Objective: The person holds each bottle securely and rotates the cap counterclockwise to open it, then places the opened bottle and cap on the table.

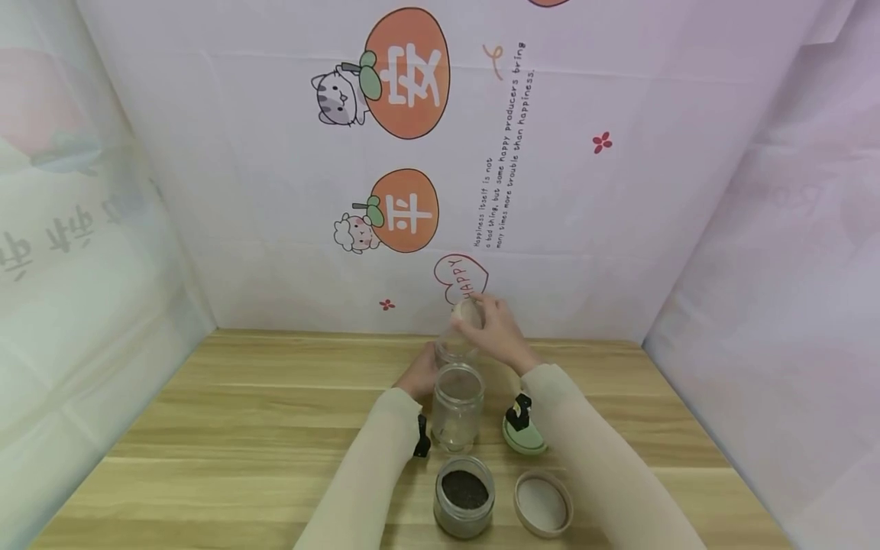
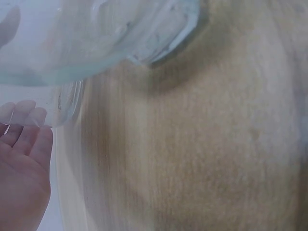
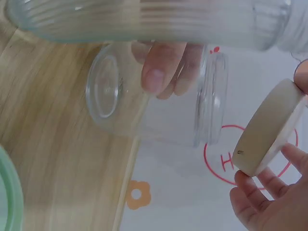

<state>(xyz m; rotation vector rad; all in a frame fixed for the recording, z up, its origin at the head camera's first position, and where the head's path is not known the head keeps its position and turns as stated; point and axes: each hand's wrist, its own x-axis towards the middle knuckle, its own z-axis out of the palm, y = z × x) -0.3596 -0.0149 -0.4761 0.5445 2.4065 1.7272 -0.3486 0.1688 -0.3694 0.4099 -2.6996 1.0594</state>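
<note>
My left hand (image 1: 418,373) grips the farthest clear glass jar (image 3: 163,118) by its side, the thumb across the glass in the right wrist view. This jar stands upright near the back wall with its mouth uncovered. My right hand (image 1: 500,332) pinches a beige round lid (image 3: 267,127) by its edge. The lid is tilted and held apart from the jar's rim, just above it. A second clear glass jar (image 1: 457,418), ribbed and lidless, stands right in front of the held one. In the left wrist view, the fingers (image 2: 41,139) lie against the glass.
Closest to me stands a lidless glass jar (image 1: 464,525) with dark grainy contents. Beside it a beige lid (image 1: 543,504) lies with its inside up. A green lid (image 1: 525,439) sits partly behind my right sleeve. A printed cloth wall (image 1: 550,290) rises behind the wooden table (image 1: 275,428).
</note>
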